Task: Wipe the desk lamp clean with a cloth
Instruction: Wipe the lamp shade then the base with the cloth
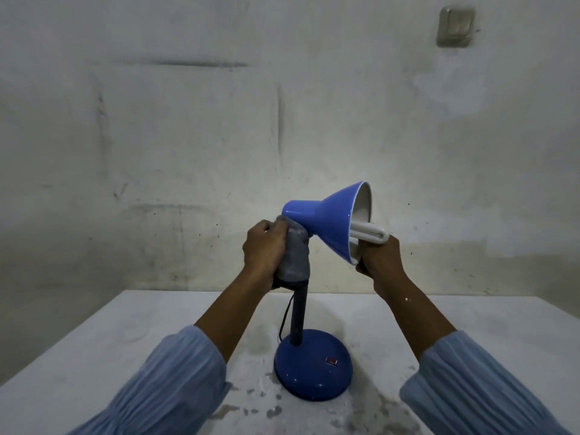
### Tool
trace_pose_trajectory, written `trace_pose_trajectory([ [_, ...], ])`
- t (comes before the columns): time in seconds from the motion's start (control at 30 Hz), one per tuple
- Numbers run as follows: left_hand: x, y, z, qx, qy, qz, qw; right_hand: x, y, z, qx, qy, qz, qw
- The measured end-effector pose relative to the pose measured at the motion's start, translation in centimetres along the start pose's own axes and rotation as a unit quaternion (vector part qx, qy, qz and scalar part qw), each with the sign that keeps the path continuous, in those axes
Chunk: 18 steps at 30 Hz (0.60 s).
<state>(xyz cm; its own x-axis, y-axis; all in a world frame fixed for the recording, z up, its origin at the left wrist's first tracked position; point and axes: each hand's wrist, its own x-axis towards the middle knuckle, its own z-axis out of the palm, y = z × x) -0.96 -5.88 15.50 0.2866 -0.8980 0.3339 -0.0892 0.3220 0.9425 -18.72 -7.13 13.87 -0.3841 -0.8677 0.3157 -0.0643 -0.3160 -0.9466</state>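
Observation:
A blue desk lamp stands on the white table (94, 350); its round base (310, 368) carries a small red switch. The blue shade (329, 218) is tilted up to the right, and a white bulb (370, 235) sticks out of its mouth. My left hand (262, 254) presses a grey cloth (295, 255) around the upper stem, just below the shade's neck. The dark stem (298, 315) shows bare beneath the cloth. My right hand (378, 259) grips the shade's lower rim, right under the bulb.
A black cord (284, 318) hangs behind the stem down to the base. The table's surface has worn, stained patches near the base. A stained white wall rises behind, with a light switch (455, 25) at the upper right.

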Motion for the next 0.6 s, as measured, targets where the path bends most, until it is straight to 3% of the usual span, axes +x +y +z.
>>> trace_pose_trajectory([
  [0.1,-0.9,0.0,-0.4,0.029,-0.014,0.041,0.999,-1.1,-0.5,0.5,-0.024,0.03,-0.033,0.999],
  [0.33,-1.6,0.0,-2.5,-0.079,-0.019,0.001,0.997,-6.9,-0.7,3.5,-0.016,0.129,-0.147,0.981],
  [0.5,-3.4,-1.3,-4.5,-0.085,-0.14,-0.057,0.985,-9.4,-1.3,3.5,0.022,0.137,-0.15,0.979],
  [0.6,-5.2,-2.2,-4.4,-0.066,-0.159,-0.071,0.983,-10.1,-1.6,2.9,0.057,0.092,-0.099,0.989],
])
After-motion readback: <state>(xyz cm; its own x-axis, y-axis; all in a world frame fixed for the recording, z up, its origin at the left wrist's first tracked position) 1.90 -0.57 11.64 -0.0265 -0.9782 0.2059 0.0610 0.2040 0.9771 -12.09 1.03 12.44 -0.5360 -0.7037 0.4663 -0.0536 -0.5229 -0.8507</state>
